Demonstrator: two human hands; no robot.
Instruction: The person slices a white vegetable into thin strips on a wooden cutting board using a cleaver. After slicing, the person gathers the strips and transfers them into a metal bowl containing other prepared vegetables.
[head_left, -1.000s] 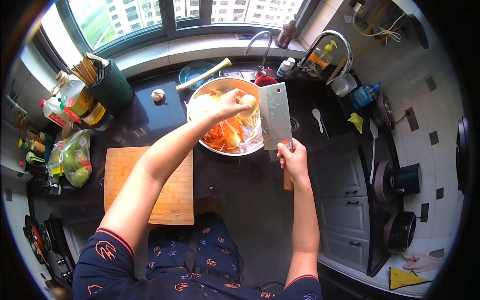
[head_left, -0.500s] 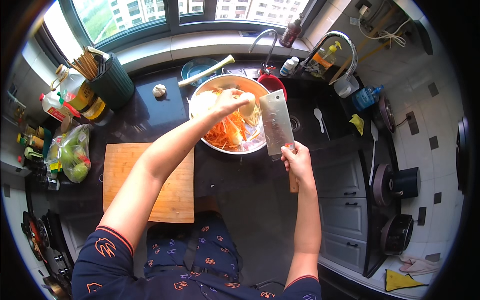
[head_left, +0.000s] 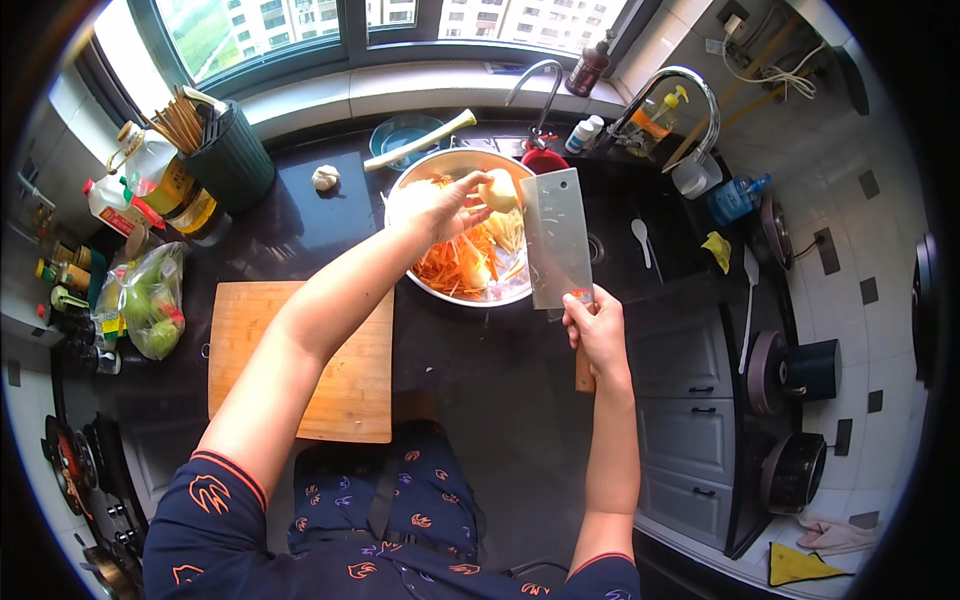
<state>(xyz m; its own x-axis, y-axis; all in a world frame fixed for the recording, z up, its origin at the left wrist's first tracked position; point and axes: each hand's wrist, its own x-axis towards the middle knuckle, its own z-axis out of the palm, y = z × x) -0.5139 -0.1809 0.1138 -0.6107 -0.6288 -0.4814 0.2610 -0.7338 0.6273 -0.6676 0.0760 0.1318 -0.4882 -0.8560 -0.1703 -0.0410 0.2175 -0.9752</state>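
Observation:
A pale, rounded piece that looks like a peeled potato [head_left: 499, 191] is pinched at the fingertips of my left hand [head_left: 452, 210], over a large metal bowl [head_left: 522, 293]. Inside the bowl lie orange carrot shreds [head_left: 447, 267] and paler shreds beside them. My right hand [head_left: 598, 328] is closed round the wooden handle of a cleaver [head_left: 557, 240]. Its broad blade stands upright just right of the bowl, with small bits stuck to it. A wooden cutting board [head_left: 345, 400] lies on the counter, partly covered by my left forearm.
Behind the bowl, a pale stalk [head_left: 420, 139] lies across a blue glass bowl [head_left: 385, 132]. A garlic bulb [head_left: 325, 178] sits to the left. Right of the cleaver is a dark sink with a white spoon [head_left: 640, 240]. A bag of green vegetables [head_left: 155, 310] and bottles stand far left.
My left hand has lifted and turned slightly, bringing the potato a little upward. The cleaver blade has tilted more upright in my right hand. The whole view has shifted slightly.

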